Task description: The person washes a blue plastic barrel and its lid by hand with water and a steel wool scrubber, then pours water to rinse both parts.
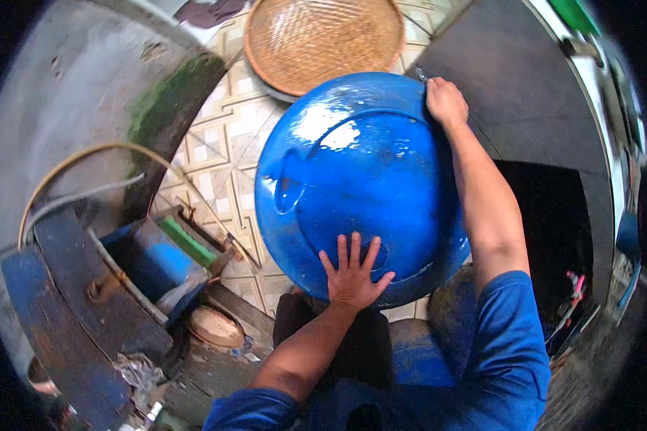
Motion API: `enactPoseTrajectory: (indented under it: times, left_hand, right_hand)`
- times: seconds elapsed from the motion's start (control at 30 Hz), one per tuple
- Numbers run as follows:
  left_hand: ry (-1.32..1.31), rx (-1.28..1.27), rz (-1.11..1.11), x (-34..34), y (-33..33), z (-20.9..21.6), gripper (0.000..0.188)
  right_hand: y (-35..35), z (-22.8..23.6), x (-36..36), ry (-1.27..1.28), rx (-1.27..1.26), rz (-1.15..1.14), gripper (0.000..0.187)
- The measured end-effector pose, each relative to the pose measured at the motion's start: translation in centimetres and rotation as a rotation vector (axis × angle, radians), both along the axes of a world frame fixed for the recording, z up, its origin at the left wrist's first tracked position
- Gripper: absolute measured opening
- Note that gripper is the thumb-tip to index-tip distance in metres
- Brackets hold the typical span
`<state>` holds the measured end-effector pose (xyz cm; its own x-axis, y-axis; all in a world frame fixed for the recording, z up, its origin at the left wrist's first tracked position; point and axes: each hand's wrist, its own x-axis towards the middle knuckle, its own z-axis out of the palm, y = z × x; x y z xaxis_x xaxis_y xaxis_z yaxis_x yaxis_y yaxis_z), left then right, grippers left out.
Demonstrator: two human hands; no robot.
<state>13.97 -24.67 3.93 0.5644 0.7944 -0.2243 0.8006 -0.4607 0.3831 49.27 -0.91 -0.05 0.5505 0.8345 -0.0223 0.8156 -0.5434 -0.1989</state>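
Observation:
A big blue plastic drum (388, 172) with a wet, shiny round face fills the middle of the view, close in front of my legs. My left hand (354, 276) lies flat on its near part, palm down with the fingers spread. At the drum's far right edge, my right hand (446, 103) is closed round the rim, its fingertips mostly hidden. Beyond the drum, a round woven bamboo tray (323, 43) rests on top of something dark and rounded.
Patterned tiles (216, 136) cover the floor. A mossy concrete wall (144, 65) stands at left, above a curved hose (115, 146) and a worn blue-grey machine (86, 287). Near it lies a small round basket (216, 328). A dark grey panel (525, 93) borders the right side.

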Motion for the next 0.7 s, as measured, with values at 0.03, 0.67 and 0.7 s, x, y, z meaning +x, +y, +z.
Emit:
enactPoseTrajectory:
  times: [0.03, 0.67, 0.7]
  left_hand:
    - [0.024, -0.030, 0.016, -0.5, 0.1, 0.1, 0.090]
    - [-0.199, -0.012, -0.045, -0.9, 0.0, -1.4, 0.078]
    - [-0.106, -0.061, -0.050, -0.9, 0.3, -0.3, 0.078]
  right_hand:
    - [0.7, 0.9, -2.7, -0.019, -0.001, 0.028, 0.037]
    - [-8.0, 2.0, -36.5, 0.095, 0.272, 1.226, 0.033]
    - [-6.7, 2.4, -35.5, 0.020, 0.339, 1.001, 0.032]
